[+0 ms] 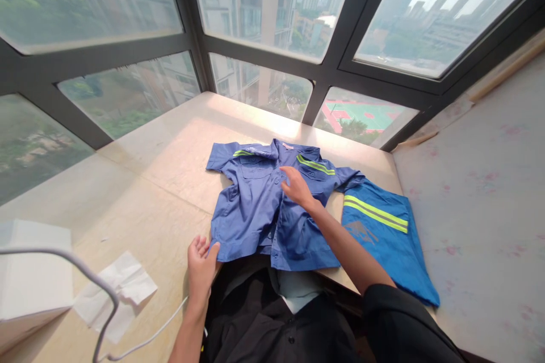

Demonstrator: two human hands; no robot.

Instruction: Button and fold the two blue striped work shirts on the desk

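Observation:
A blue short-sleeved work shirt (pixel 251 210) lies front side up, with yellow-green reflective strips on its chest and a collar at the far side. Its front edges part toward the lower hem. My right hand (pixel 297 186) is over the middle of the chest at the front edge, index finger and thumb apart, near a button. By the lower left corner of the hem is my left hand (pixel 202 264); its thumb touches the cloth, while the fingers are loosely bent beside it. Neither hand visibly grips the cloth.
A brighter blue folded garment (pixel 383 238) with a reflective strip lies at right, partly under the shirt's sleeve. At left are a white box (pixel 34 272), a creased white paper (pixel 123 289) and a grey cable (pixel 111 295). Windows border the pale ledge (pixel 162 153); a wall (pixel 477 181) stands right.

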